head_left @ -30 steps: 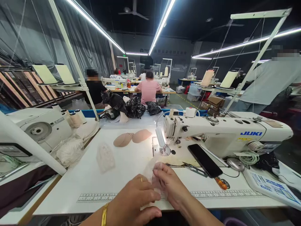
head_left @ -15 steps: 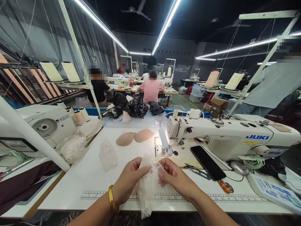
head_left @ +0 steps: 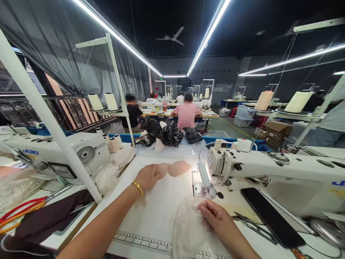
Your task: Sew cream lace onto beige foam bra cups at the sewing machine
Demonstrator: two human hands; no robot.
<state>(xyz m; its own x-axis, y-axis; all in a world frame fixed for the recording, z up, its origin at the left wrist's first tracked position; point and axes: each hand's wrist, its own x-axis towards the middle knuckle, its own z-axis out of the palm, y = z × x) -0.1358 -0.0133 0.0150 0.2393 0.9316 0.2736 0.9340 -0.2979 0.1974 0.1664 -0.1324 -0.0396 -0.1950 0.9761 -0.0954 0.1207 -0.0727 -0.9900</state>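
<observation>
My left hand (head_left: 147, 177), with a gold bracelet at its wrist, lies over the left end of the tan oval pieces (head_left: 163, 169); its fingertips touch them and partly hide the stack. Beside them is a single pinkish oval piece (head_left: 179, 168). My right hand (head_left: 212, 214) pinches the upper edge of a sheer cream lace piece (head_left: 185, 226), which spreads over the ruler markings near the table's front edge. Another pale lace piece (head_left: 141, 202) shows partly beneath my left wrist. The lit needle plate (head_left: 202, 190) of the sewing machine lies just beyond my right hand.
A white sewing machine (head_left: 250, 163) stands at the right, with a black phone (head_left: 272, 216) and thread snips (head_left: 254, 227) before it. Orange-handled scissors (head_left: 23, 212) and dark cloth (head_left: 54, 216) lie left. Black bags (head_left: 167, 132) sit beyond the table; people sit farther back.
My left hand has let go of the lace and moved forward and left to the tan ovals. My right hand still holds the lace, now spread wider. The view has turned left.
</observation>
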